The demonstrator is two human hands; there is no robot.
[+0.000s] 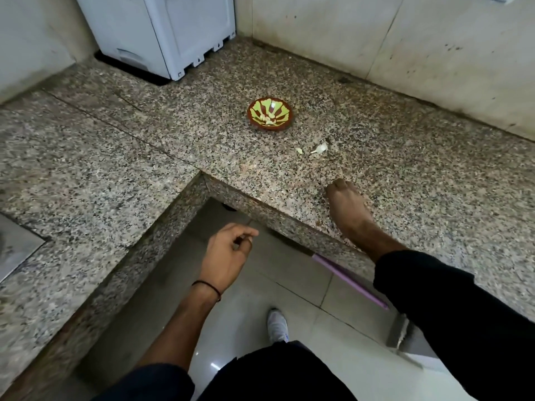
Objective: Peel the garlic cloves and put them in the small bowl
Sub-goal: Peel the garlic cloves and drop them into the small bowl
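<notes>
A small brown bowl (269, 113) with a green and yellow pattern stands on the speckled granite counter (405, 169); several pale peeled cloves lie in it. In front of it on the counter lie a garlic clove (320, 148) and a small pale scrap (299, 151). My right hand (348, 209) lies flat on the counter near its front edge, fingers pointing toward the garlic, about a hand's length short of it. My left hand (228, 253) hangs in the air over the floor, below the counter's inner corner, with fingers loosely curled and nothing visible in them.
A white appliance (162, 33) stands at the back left on the counter. Tiled walls close the back and right. A steel sink edge (17, 247) shows at far left. A purple stick (350, 280) leans under the counter, and my white shoe (277, 325) is on the floor.
</notes>
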